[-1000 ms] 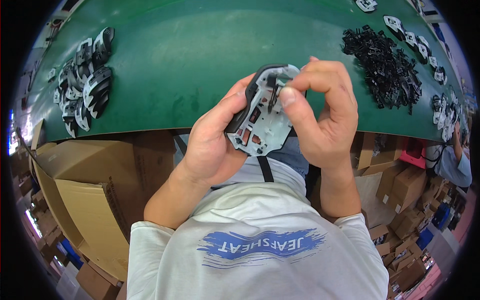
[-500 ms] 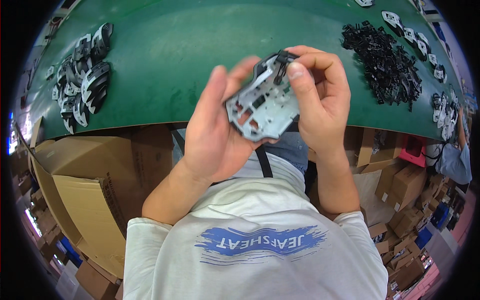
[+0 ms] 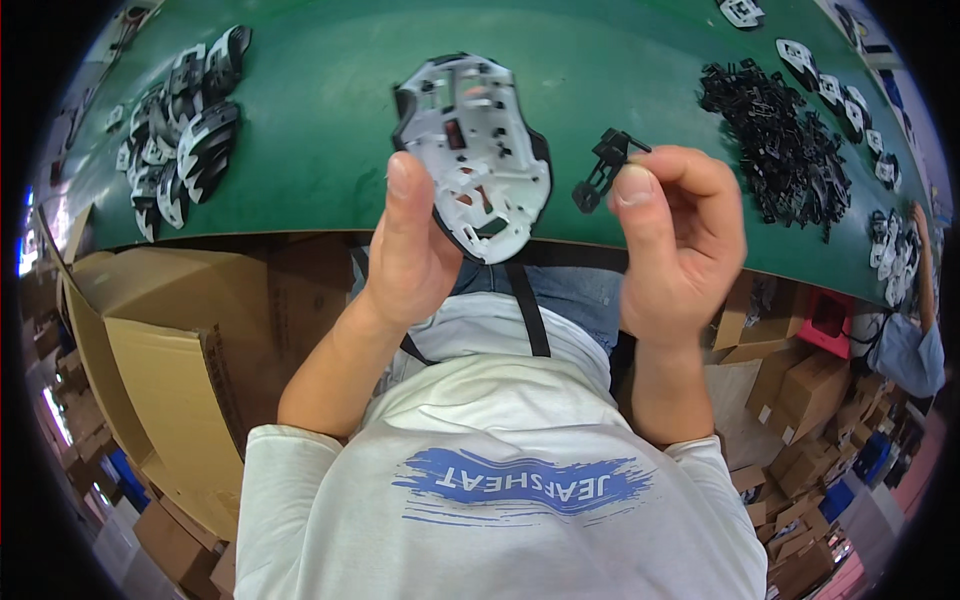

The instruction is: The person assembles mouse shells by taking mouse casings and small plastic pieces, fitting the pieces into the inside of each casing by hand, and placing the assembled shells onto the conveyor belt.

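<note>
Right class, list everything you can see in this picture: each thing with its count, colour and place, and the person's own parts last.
Mouse base shell: one, white with black rim, held up in the left hand over the table edge.
Small clip part: one, black, pinched in the right hand, apart from the shell.
Pile of small clip parts: too many to count, black, table's right side.
Stack of mouse shells: many, black and white, table's left side.
Row of mouse shells: several, black and white, along the table's far right edge.
Table: one, green top.
Cardboard boxes: several, brown, on the floor at left and right.
Another person: one, blue sleeve, far right.
Left hand: grips the shell.
Right hand: pinches the clip.
</note>
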Motion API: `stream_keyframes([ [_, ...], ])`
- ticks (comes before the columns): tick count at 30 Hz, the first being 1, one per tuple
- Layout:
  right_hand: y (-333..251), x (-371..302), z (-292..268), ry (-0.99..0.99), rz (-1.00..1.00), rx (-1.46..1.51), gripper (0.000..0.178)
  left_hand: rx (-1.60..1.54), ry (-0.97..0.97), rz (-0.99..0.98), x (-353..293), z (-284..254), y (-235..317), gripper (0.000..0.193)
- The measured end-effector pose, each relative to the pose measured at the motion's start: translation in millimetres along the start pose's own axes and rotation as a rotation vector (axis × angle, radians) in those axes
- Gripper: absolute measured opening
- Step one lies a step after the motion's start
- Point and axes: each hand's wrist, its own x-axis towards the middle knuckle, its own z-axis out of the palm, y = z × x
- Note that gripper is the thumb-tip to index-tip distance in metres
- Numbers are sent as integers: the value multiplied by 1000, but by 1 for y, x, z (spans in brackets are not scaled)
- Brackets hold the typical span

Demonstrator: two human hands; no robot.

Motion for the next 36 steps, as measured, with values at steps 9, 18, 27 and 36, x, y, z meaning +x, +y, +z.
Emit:
stream_keyframes([
  [9,-12,10,7,-236,-219,-436,15,-78,-162,-184,-16,16,-4,87],
  [18,-30,7,-10,-241,-144,-383,19,-448,-225,-263,-16,16,-3,75],
  [27,-9,1,-11,-269,-371,-561,22,-149,-193,-311,-14,28,3,74],
  [36,-5,1,-28,-401,-295,-528,14,-88,-179,-384,-17,31,-4,68],
])
